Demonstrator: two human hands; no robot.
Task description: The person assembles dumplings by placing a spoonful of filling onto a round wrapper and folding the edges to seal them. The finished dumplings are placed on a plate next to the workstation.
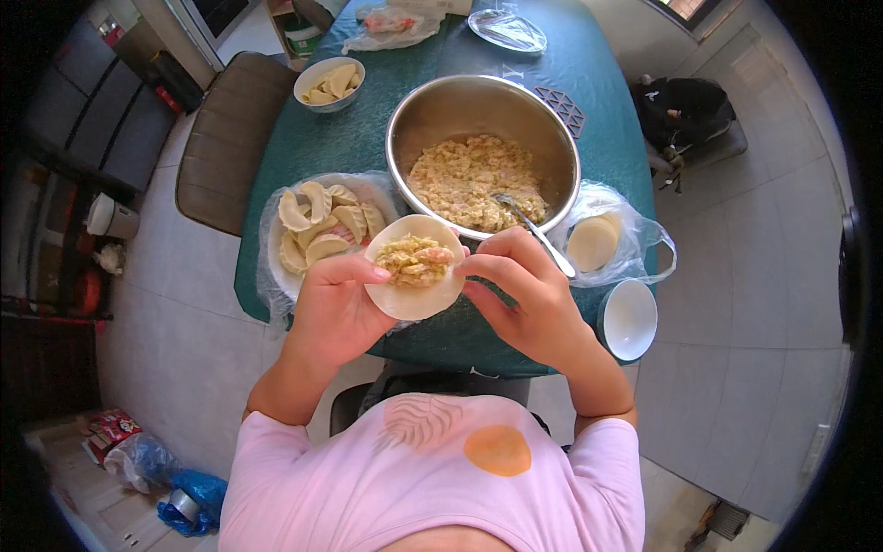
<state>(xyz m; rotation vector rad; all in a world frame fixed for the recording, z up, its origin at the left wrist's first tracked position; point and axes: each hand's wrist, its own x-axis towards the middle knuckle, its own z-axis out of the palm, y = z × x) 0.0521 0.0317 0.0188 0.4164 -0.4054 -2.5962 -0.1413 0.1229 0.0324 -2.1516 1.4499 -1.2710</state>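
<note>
A round dumpling wrapper (400,299) with a mound of filling (414,261) in its middle is held up flat, in front of a big steel bowl (563,198). My left hand (340,304) grips its left edge, thumb on top. At its right edge, my right hand (529,294) pinches the rim between thumb and fingers. The steel bowl holds pale minced filling (478,175), with a metal spoon (543,241) leaning on its near right rim. Folded dumplings (317,207) lie on a plastic-covered plate (276,262) left of my hands. Stacked wrappers (593,242) sit in a clear bag on the right.
A small white bowl (629,320) stands at the table's right edge. Farther back are a bowl of dumplings (331,85), a plastic-wrapped plate (508,30), a plastic bag (391,23) and a dark trivet (561,110). Chairs flank the green-covered table (368,138).
</note>
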